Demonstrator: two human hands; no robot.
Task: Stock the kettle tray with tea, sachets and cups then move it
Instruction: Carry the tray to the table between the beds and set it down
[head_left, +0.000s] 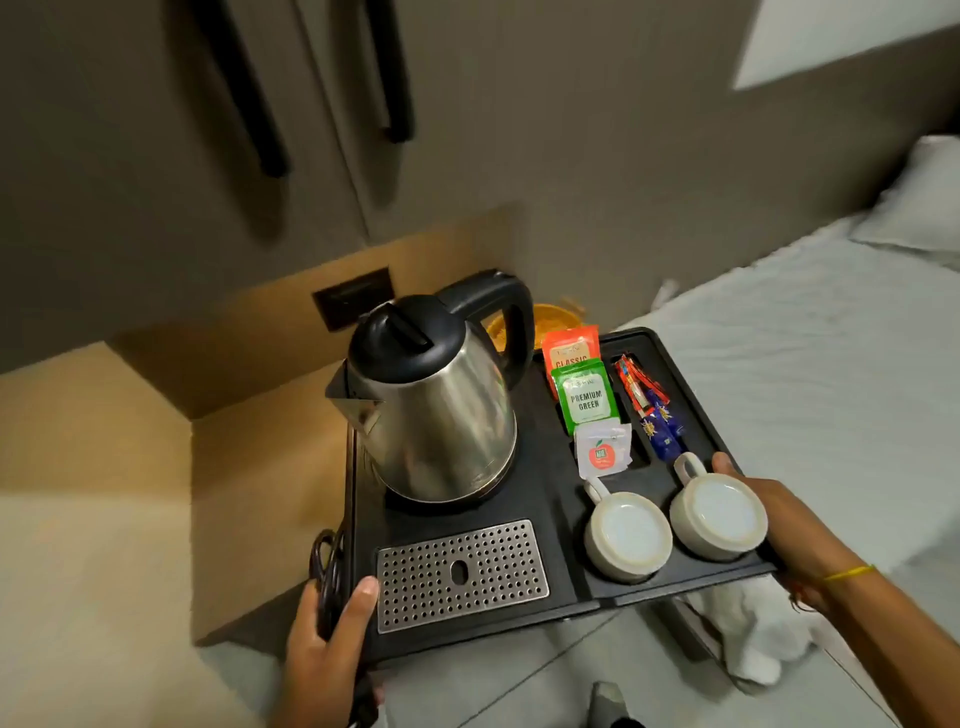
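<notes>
Black plastic tray (550, 457) gripped by left hand (322, 629) and right hand (769, 514), steel kettle (436, 415), round upturned cups (628, 535)

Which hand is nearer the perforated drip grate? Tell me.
Left. The left hand grips the tray's near-left corner beside the drip grate; the right hand holds the far right edge.

Shiny steel kettle (441, 415) on matt black plastic tray (561, 519).
</notes>
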